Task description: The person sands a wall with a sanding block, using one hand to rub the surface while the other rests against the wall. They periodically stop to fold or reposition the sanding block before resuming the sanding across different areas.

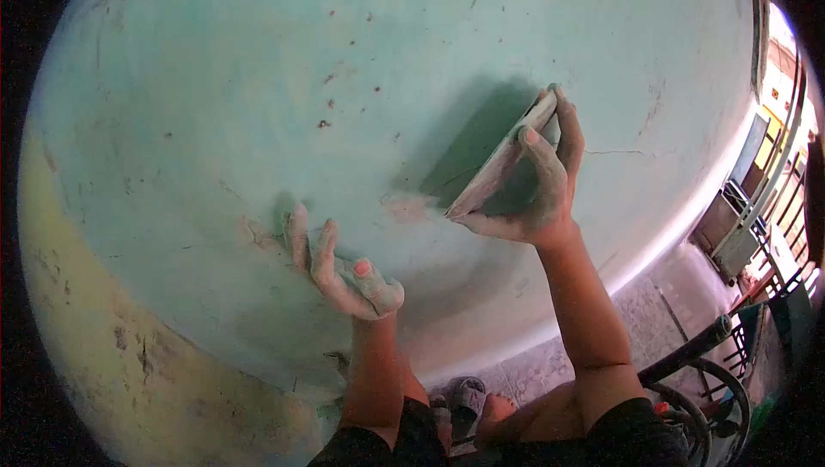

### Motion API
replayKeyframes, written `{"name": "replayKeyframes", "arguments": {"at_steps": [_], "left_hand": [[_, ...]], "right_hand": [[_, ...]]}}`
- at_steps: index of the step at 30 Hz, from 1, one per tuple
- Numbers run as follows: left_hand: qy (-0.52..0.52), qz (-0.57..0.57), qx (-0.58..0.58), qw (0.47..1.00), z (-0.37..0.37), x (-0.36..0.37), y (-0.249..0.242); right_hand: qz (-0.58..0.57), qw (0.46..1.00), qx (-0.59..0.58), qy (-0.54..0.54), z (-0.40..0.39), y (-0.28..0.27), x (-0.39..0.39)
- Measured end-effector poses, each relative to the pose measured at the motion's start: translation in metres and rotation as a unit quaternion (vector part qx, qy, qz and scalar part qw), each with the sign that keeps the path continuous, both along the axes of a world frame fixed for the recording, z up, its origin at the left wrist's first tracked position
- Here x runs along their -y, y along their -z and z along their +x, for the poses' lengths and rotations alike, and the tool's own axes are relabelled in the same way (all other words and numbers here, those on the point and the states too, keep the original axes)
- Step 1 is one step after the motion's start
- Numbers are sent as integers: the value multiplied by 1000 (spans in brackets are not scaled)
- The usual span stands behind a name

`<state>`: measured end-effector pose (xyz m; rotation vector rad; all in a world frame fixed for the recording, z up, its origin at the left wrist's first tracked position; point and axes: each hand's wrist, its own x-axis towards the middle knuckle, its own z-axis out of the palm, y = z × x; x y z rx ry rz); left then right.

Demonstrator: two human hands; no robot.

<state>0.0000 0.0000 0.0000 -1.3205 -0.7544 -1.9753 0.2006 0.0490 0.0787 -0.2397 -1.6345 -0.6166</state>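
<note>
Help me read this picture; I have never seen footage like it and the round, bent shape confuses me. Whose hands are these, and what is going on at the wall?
The camera sits on a person's head and looks down and forward through a very wide lens, which bends the view. Both bare, dusty hands are that person's own. The left hand rests its fingers against the green wall, beside a scraped patch. The right hand has a firm grip on a flat trowel, its edge tilted against the wall. Below are the person's feet in sandals on a tiled floor; a metal gate stands at the right.
</note>
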Motion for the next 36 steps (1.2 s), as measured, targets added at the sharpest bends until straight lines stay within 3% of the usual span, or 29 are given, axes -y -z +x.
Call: {"name": "replayKeyframes", "arguments": {"at_steps": [6,11,36], "left_hand": [[7,7,-3,1000,-2,5,-3],[-18,2,-7,1000,-2,5,-1],[-79,-21,-75,994,4,5,-1]], "right_hand": [[-6,1000,7,6,-1,3,5],[-12,995,28,93,0,1,11],[-32,994,16,104,-7,4,9]]}}
